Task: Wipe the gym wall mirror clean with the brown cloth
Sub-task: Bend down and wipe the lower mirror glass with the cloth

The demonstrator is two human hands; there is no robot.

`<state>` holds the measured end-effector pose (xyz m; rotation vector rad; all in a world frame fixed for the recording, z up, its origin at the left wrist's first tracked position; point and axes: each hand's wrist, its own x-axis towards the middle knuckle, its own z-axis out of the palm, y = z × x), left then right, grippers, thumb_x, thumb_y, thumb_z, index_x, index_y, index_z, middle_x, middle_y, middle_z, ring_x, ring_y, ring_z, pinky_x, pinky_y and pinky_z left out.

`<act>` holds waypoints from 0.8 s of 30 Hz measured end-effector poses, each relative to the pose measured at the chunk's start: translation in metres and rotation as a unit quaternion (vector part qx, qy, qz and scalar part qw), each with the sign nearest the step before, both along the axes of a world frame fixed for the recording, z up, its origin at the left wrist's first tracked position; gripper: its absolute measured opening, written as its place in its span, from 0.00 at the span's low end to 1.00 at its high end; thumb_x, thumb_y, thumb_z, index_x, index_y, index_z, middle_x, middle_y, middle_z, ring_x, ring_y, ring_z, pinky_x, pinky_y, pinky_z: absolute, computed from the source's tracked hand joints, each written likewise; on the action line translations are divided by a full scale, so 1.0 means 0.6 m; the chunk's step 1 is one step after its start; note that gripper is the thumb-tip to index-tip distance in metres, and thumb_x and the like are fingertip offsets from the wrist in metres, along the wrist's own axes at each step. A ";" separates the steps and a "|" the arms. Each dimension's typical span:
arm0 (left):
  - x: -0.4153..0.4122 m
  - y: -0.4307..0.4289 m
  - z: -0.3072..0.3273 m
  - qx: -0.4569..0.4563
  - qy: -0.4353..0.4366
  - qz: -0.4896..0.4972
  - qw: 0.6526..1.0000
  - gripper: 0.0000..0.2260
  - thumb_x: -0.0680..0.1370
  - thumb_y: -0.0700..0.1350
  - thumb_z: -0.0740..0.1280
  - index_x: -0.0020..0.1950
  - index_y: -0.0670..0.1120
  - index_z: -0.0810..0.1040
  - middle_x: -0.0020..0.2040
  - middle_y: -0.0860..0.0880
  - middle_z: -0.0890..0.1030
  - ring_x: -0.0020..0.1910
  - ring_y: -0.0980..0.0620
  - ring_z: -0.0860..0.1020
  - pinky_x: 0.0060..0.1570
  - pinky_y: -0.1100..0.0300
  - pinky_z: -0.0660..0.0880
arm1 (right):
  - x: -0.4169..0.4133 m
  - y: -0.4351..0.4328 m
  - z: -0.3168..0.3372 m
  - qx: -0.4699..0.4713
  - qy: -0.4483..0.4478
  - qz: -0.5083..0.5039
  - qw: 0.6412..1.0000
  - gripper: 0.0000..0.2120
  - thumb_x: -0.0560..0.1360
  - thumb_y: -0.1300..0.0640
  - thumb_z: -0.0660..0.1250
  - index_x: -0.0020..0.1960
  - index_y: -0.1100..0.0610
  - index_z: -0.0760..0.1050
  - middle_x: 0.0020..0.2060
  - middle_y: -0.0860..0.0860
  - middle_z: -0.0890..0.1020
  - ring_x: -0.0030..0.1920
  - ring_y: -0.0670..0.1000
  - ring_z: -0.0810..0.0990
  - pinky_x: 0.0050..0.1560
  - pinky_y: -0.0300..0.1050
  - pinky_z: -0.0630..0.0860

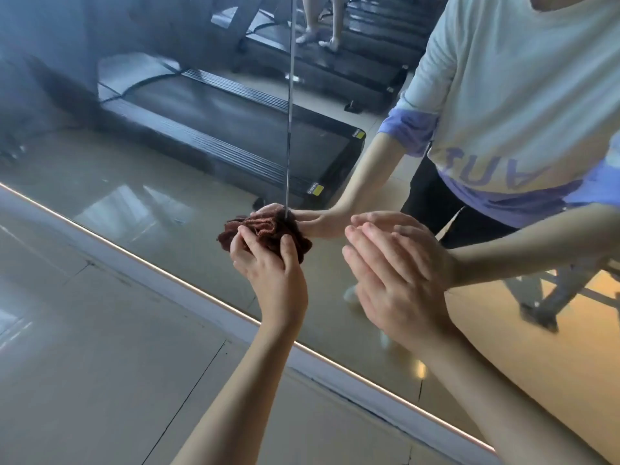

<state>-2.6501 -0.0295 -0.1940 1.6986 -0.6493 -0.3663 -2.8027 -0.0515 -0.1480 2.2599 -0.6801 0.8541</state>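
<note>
Left hand (271, 273) up at the mirror (161, 196), fingers curled round the bunched brown cloth (265, 231) and pressing it onto the glass, right on the vertical seam (288, 129) between two panels, low down near the lit strip (174, 275) along the bottom edge. Right hand (396, 280) just beside it, fingers straight and close together, fingertips meeting their own reflection. A treadmill (235, 129) shows reflected above, tiled floor (84, 364) below
</note>
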 end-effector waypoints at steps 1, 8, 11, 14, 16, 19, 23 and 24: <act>-0.001 -0.002 0.004 0.005 0.011 0.004 1.000 0.35 0.80 0.54 0.55 0.81 0.39 0.48 0.78 0.42 0.52 0.77 0.46 0.51 0.72 0.64 0.44 | 0.000 0.001 0.008 0.006 -0.014 -0.006 1.000 0.17 0.81 0.62 0.55 0.62 0.61 0.79 0.64 0.55 0.79 0.67 0.54 0.73 0.72 0.48 0.61; 0.001 -0.013 0.018 0.007 0.083 0.045 0.996 0.27 0.85 0.45 0.56 0.81 0.38 0.50 0.78 0.41 0.54 0.76 0.46 0.52 0.70 0.67 0.47 | 0.013 0.017 0.005 0.034 -0.028 -0.034 0.998 0.16 0.79 0.64 0.56 0.61 0.61 0.80 0.65 0.57 0.78 0.68 0.56 0.70 0.75 0.50 0.56; 0.007 -0.022 0.026 0.007 0.127 0.067 0.990 0.26 0.86 0.44 0.55 0.81 0.38 0.50 0.78 0.41 0.54 0.75 0.46 0.54 0.67 0.69 0.49 | 0.025 0.029 0.005 0.045 -0.044 -0.057 0.996 0.17 0.79 0.65 0.56 0.60 0.62 0.80 0.65 0.58 0.78 0.68 0.57 0.70 0.74 0.53 0.59; 0.025 -0.025 0.030 0.023 0.160 0.067 0.984 0.26 0.86 0.45 0.55 0.81 0.37 0.51 0.77 0.40 0.55 0.75 0.45 0.55 0.66 0.70 0.52 | 0.049 0.036 0.011 0.057 -0.039 -0.067 0.995 0.18 0.79 0.65 0.55 0.62 0.62 0.79 0.66 0.58 0.77 0.69 0.57 0.70 0.74 0.53 0.58; 0.045 -0.031 0.028 0.040 0.186 0.074 0.979 0.26 0.86 0.46 0.54 0.81 0.37 0.52 0.76 0.39 0.57 0.74 0.43 0.57 0.69 0.64 0.55 | 0.072 0.037 0.022 0.050 -0.036 -0.066 0.996 0.18 0.80 0.64 0.54 0.62 0.61 0.79 0.65 0.57 0.78 0.69 0.56 0.70 0.74 0.52 0.57; 0.065 -0.034 0.026 0.058 0.207 0.061 0.975 0.26 0.86 0.48 0.54 0.80 0.37 0.55 0.75 0.39 0.58 0.74 0.41 0.58 0.71 0.58 0.57 | 0.114 0.031 0.038 0.028 -0.027 -0.054 0.998 0.17 0.81 0.63 0.54 0.64 0.60 0.76 0.65 0.55 0.78 0.68 0.55 0.70 0.74 0.50 0.57; 0.086 -0.040 0.030 0.063 0.276 0.074 0.956 0.26 0.85 0.51 0.55 0.78 0.37 0.59 0.74 0.40 0.60 0.74 0.42 0.61 0.73 0.51 0.63 | 0.152 0.012 0.043 -0.006 0.024 -0.041 0.999 0.16 0.81 0.62 0.56 0.65 0.60 0.75 0.67 0.55 0.77 0.70 0.54 0.69 0.74 0.51 0.58; 0.100 -0.046 0.031 0.077 0.303 0.088 0.946 0.26 0.85 0.53 0.55 0.78 0.37 0.61 0.74 0.40 0.60 0.74 0.42 0.61 0.73 0.49 0.63 | 0.160 0.006 0.044 -0.005 0.029 -0.039 0.999 0.16 0.81 0.62 0.56 0.65 0.60 0.76 0.67 0.55 0.77 0.70 0.54 0.69 0.73 0.51 0.59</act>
